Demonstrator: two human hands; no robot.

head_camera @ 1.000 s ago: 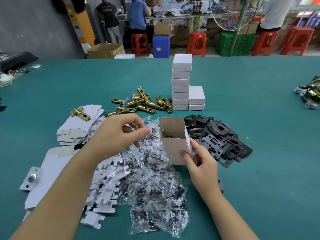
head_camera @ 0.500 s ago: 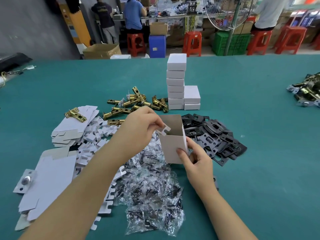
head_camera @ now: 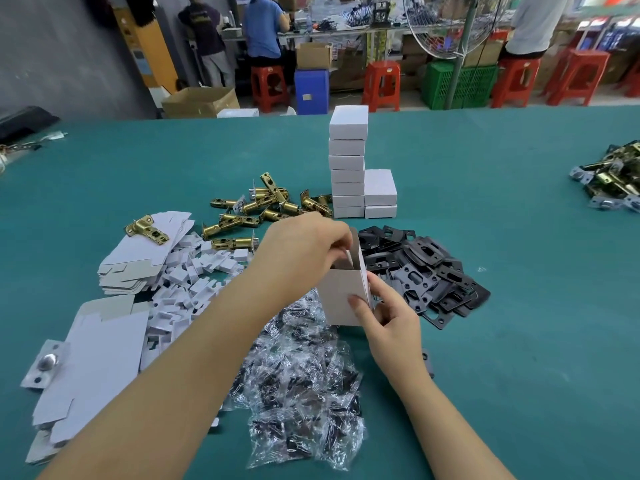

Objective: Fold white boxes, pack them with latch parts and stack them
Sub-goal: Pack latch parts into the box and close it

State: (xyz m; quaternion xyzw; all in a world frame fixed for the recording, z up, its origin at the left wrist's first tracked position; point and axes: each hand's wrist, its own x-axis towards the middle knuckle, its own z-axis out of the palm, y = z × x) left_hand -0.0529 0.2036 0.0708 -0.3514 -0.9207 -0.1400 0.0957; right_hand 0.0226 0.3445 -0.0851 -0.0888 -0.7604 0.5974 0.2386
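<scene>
Head: matte white cardboard box [head_camera: 341, 296]

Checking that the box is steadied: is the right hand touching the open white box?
Touching. The head view shows the right hand with its thumb pressed flat on the open white box, fingers curled round its right edge.

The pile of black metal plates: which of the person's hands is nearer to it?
Right. The right hand holds the open white box right beside the black plates, nearly touching their edge. The left hand reaches into the box's open top, on the side away from them.
</scene>
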